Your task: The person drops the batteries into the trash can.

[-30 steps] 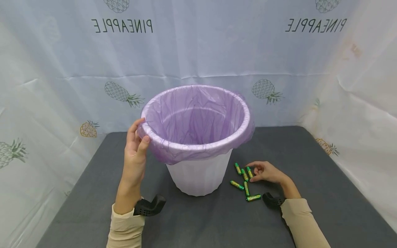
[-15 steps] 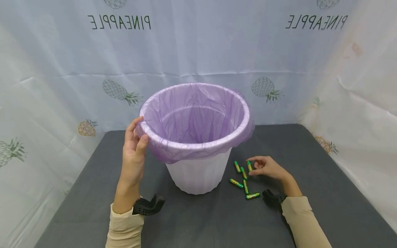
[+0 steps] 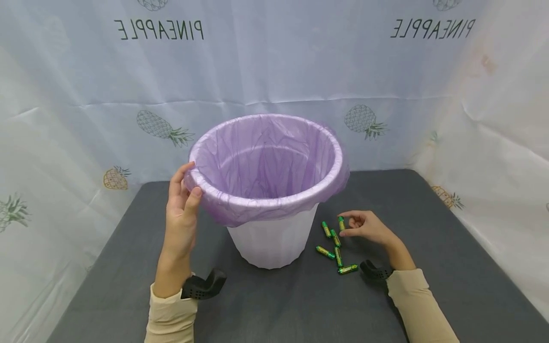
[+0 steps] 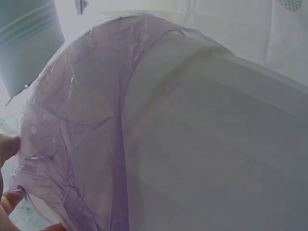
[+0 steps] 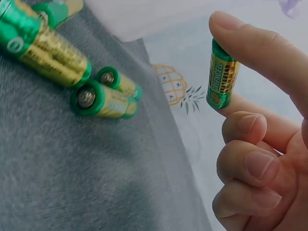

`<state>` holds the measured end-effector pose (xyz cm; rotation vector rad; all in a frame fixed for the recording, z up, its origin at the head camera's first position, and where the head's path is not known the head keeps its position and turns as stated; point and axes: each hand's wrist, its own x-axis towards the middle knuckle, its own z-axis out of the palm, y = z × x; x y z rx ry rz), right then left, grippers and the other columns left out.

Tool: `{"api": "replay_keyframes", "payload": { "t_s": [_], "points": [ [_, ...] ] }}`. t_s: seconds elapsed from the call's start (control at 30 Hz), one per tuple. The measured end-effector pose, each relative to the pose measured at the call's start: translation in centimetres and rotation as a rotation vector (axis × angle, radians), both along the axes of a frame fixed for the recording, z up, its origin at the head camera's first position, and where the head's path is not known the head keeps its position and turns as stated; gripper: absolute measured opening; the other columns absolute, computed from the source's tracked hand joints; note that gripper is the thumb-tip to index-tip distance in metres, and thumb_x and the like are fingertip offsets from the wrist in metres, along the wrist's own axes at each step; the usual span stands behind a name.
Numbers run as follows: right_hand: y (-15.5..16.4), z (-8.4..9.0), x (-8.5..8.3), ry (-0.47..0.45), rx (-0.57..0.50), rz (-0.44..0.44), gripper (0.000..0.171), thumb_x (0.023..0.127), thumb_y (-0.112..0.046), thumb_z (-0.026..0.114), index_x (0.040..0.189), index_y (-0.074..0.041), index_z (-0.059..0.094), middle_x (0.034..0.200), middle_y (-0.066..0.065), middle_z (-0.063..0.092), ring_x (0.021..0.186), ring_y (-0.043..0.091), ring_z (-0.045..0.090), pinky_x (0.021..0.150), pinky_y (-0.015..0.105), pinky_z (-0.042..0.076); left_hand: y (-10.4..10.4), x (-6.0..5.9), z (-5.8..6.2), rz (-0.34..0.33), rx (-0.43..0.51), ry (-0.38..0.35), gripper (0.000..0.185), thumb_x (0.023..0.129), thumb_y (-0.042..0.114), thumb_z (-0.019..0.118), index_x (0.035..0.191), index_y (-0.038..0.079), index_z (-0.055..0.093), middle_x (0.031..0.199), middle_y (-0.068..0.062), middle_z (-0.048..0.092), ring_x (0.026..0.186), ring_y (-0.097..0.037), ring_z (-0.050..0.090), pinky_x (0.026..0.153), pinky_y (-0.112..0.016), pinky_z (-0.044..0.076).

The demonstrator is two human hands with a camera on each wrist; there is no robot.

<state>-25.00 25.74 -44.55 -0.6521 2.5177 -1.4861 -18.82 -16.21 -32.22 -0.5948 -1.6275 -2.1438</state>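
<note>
A white trash can (image 3: 271,244) stands on the dark table, its mouth lined with a thin purple garbage bag (image 3: 240,213) folded over the rim. My left hand (image 3: 181,224) grips the rim on its left side, thumb in front and fingers farther back. In the left wrist view, the fingertips (image 4: 8,147) meet the bag at the left edge. To the right of the can, my right hand (image 3: 368,226) pinches a green and gold battery (image 5: 222,74) by its two ends between thumb and index finger, the other fingers curled. Several similar batteries (image 3: 335,238) lie loosely grouped beside it.
The dark table (image 3: 274,314) reaches back to a white curtain (image 3: 274,66) printed with pineapples and mirrored lettering. More curtain hangs along both sides. Each wrist carries a black camera mount (image 3: 206,284).
My right hand has lifted the pinched battery slightly up and away from the group. The left hand stays at the rim. The head view has shifted a little.
</note>
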Motion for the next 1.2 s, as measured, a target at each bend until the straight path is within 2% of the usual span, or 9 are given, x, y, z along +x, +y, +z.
{"api": "replay_keyframes", "payload": {
  "t_s": [0.3, 0.37, 0.5, 0.6, 0.77, 0.97, 1.2],
  "points": [
    [-0.6, 2.6, 0.6, 0.013, -0.068, 0.015, 0.052, 0.08, -0.003, 0.074, 0.124, 0.015, 0.053, 0.065, -0.012, 0.041, 0.054, -0.002, 0.033, 0.05, 0.023, 0.035, -0.1, 0.1, 0.1, 0.025, 0.009, -0.019, 0.043, 0.096, 0.009, 0.046, 0.137, 0.023, 0.042, 0.118, 0.002, 0.053, 0.11, -0.01, 0.049, 0.098, -0.022, 0.038],
    [-0.7, 3.2, 0.9, 0.028, -0.087, 0.02, 0.048, 0.08, -0.002, 0.074, 0.123, 0.008, 0.056, 0.065, -0.012, 0.041, 0.054, -0.001, 0.033, 0.05, 0.023, 0.035, -0.1, 0.1, 0.1, 0.022, 0.005, -0.015, 0.043, 0.097, 0.01, 0.047, 0.137, 0.023, 0.042, 0.119, 0.003, 0.053, 0.11, -0.01, 0.049, 0.099, -0.022, 0.037],
    [-0.7, 4.0, 1.5, 0.041, -0.119, 0.016, 0.043, 0.08, -0.001, 0.072, 0.119, -0.015, 0.062, 0.066, -0.013, 0.044, 0.053, 0.0, 0.035, 0.049, 0.024, 0.035, -0.1, 0.2, 0.2, 0.01, -0.018, -0.013, 0.042, 0.098, 0.012, 0.047, 0.138, 0.022, 0.041, 0.122, 0.003, 0.051, 0.113, -0.01, 0.048, 0.1, -0.022, 0.035],
    [-0.7, 4.5, 1.8, 0.046, -0.148, 0.005, 0.044, 0.081, 0.0, 0.071, 0.117, -0.022, 0.062, 0.066, -0.013, 0.044, 0.052, 0.003, 0.034, 0.049, 0.025, 0.035, -0.1, 0.3, 0.3, 0.011, -0.022, -0.011, 0.041, 0.098, 0.012, 0.047, 0.138, 0.023, 0.042, 0.122, 0.004, 0.051, 0.113, -0.009, 0.048, 0.1, -0.022, 0.035],
    [-0.7, 5.4, 2.2, 0.062, -0.179, 0.009, 0.047, 0.082, 0.003, 0.069, 0.115, -0.028, 0.062, 0.065, -0.013, 0.042, 0.052, 0.009, 0.031, 0.049, 0.027, 0.034, 0.0, 0.2, 0.3, 0.009, -0.01, -0.002, 0.042, 0.098, 0.011, 0.047, 0.138, 0.023, 0.042, 0.121, 0.003, 0.052, 0.112, -0.009, 0.049, 0.1, -0.022, 0.036],
    [-0.9, 6.9, 2.9, 0.078, -0.211, 0.01, 0.047, 0.082, 0.005, 0.068, 0.116, -0.027, 0.064, 0.066, -0.012, 0.041, 0.053, 0.011, 0.031, 0.051, 0.029, 0.034, -0.1, 0.1, 0.2, 0.009, -0.016, 0.001, 0.042, 0.098, 0.011, 0.046, 0.138, 0.023, 0.041, 0.121, 0.003, 0.052, 0.111, -0.009, 0.049, 0.1, -0.022, 0.037],
    [-1.4, 9.8, 4.0, 0.095, -0.212, -0.043, 0.042, 0.085, 0.004, 0.065, 0.117, -0.024, 0.064, 0.065, -0.012, 0.041, 0.054, 0.014, 0.029, 0.052, 0.029, 0.031, -0.1, 0.3, 0.2, 0.008, -0.02, -0.001, 0.042, 0.099, 0.01, 0.045, 0.138, 0.022, 0.041, 0.124, 0.002, 0.051, 0.113, -0.009, 0.049, 0.1, -0.021, 0.037]
  ]
}}
